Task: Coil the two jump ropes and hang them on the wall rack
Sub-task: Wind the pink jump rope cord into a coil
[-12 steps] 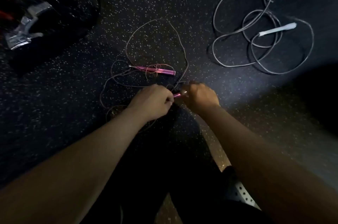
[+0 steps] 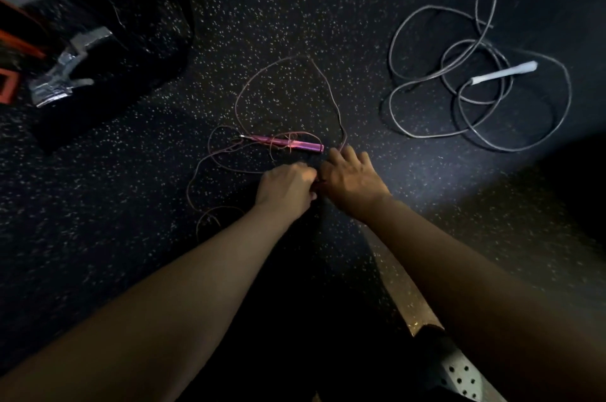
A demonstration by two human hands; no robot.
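Observation:
The pink jump rope lies tangled on the dark speckled floor, one pink handle (image 2: 285,142) flat with thin cord (image 2: 328,86) looped around it. My left hand (image 2: 285,186) is curled into a fist just below that handle; what it grips is hidden inside the fist. My right hand (image 2: 352,180) sits beside it, thumb against the left hand, fingers spread forward and touching the cord by the handle's right end. The grey jump rope (image 2: 410,132) lies in loose loops at the upper right, with its white handle (image 2: 505,73) on top.
A black bag or case (image 2: 108,50) with a silver-taped part (image 2: 62,73) sits at the upper left, orange items at the frame's left edge. My dark-clothed legs and a perforated shoe (image 2: 459,375) are at the bottom. No wall rack is in view.
The short pink handle end that showed between my hands is now covered. My right hand has reached forward, its fingers uncurling toward the cord. The view has shifted slightly.

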